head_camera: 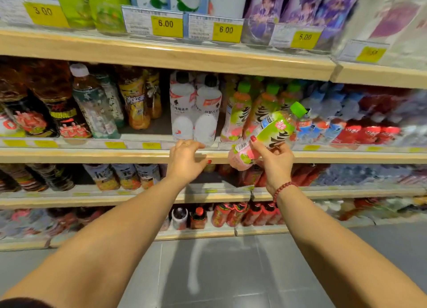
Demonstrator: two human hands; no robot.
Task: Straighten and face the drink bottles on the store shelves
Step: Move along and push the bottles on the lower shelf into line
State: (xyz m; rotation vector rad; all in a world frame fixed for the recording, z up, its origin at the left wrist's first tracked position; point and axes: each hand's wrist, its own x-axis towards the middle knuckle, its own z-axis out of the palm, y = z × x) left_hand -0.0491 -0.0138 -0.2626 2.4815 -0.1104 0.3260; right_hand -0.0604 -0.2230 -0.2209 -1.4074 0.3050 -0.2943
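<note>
Green-capped bottle (275, 127) tilted, gripped by right hand (275, 162), left hand (187, 159) loose-fingered at shelf edge (92, 156)

Place: a shop, in the drinks aisle of a grocery or convenience store.
Shelving: long wood-edged shelves (161, 58) stacked in four tiers and running across the whole width.
Stock: drink bottles (238, 113) stand several deep in rows of the same brand, most with labels turned outward. Dark teas, white bottles, green-capped and red-labelled ones stand side by side.
Price tags: yellow price tags (166, 25) reading 3.00, 6.00, 6.00 and 5.00, with barcodes, sit in clear holders along the top shelf's front edge. Smaller yellow tags (151, 145) line the edge below.
Floor: grey tiled floor (219, 284) at the foot of the shelving.
</note>
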